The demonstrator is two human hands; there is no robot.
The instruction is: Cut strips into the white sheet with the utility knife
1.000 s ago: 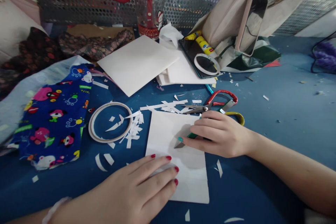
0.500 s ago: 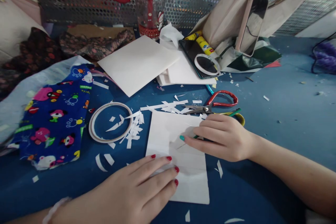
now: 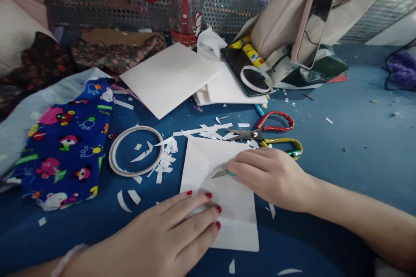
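White paper (image 3: pixel 234 212) lay on blue table (image 3: pixel 344 169), partly under left hand (image 3: pixel 169 229) — fingers flat, slightly spread, gripping nothing. Right hand (image 3: pixel 269 177) had fingers closed around craft knife (image 3: pixel 221 174), blade pointing left near left fingertips. Likely risks: blade slip nicking those fingertips; light pressure letting paper skid; scissors (image 3: pixel 256 134) crowding right knuckles.

Head camera looks forward and down, close over the table (image 3: pixel 360 147)
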